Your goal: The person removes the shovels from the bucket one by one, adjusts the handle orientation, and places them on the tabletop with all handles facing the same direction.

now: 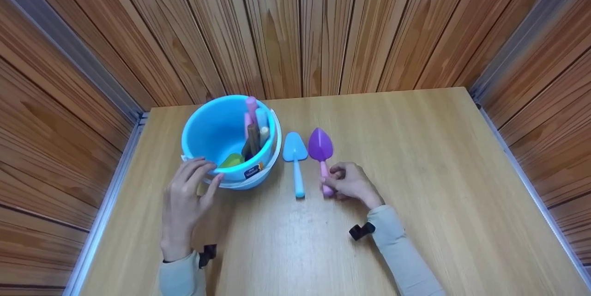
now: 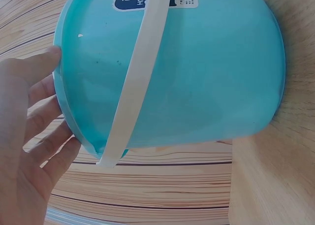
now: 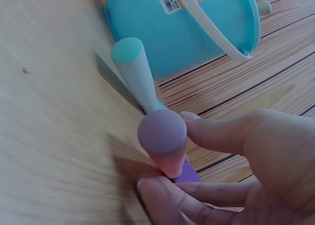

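A blue bucket [image 1: 217, 125] stands upright at the table's left, its white handle [image 2: 135, 77] hanging down the side. My left hand [image 1: 187, 196] grips the near left part of the rim between thumb and fingers. To the right, a purple trowel [image 1: 320, 144] with a pink handle lies blade away from me. The fingers and thumb of my right hand [image 1: 351, 183] pinch the end of that handle, whose round tip [image 3: 162, 131] faces the right wrist view. Between bucket and purple trowel lies a blue trowel [image 1: 295, 148] with a light blue handle.
Inside the bucket, several pink, blue and brown handles [image 1: 253, 132] lean against the right wall, and a green piece [image 1: 232, 160] lies low down. Wood-panelled walls [image 1: 318, 33] enclose the wooden table [image 1: 415, 157] at the back and both sides.
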`<state>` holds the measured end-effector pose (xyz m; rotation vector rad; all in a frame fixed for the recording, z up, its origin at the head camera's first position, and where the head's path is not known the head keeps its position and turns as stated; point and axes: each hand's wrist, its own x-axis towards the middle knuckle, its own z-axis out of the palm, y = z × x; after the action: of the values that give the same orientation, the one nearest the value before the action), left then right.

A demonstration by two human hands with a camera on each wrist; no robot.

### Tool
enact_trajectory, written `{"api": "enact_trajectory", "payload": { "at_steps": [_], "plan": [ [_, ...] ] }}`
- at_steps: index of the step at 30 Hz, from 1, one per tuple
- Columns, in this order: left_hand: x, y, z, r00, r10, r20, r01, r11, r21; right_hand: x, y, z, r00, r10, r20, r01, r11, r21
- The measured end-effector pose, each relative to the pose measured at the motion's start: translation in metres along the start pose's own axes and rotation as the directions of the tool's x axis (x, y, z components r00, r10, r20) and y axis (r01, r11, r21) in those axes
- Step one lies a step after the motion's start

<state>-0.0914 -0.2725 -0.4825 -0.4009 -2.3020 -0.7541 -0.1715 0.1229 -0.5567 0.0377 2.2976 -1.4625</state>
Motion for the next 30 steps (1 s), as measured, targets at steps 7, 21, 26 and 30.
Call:
{"api": "enact_trajectory", "payload": {
  "at_steps": [7,21,26,30],
  "plan": [
    [-0.002,0.001,0.000,1.000,0.011,-0.013,-0.011,1.000,0.015,0.003,-0.018,-0.006,0.987,-0.139,-0.085,0.128,0.985,-0.117],
    [0.001,0.001,0.002,1.000,-0.008,0.018,0.007,1.000,0.026,0.014,-0.149,-0.019,0.900,-0.435,0.005,0.423,0.872,-0.247],
    [0.000,0.001,0.001,1.000,-0.006,0.020,0.006,1.000,0.025,0.019,-0.188,-0.005,0.855,-0.515,0.061,0.505,0.800,-0.325],
    [0.001,0.001,0.001,1.000,-0.001,0.019,0.001,1.000,0.022,0.022,-0.211,0.010,0.838,-0.538,0.095,0.531,0.762,-0.371]
  ]
}}
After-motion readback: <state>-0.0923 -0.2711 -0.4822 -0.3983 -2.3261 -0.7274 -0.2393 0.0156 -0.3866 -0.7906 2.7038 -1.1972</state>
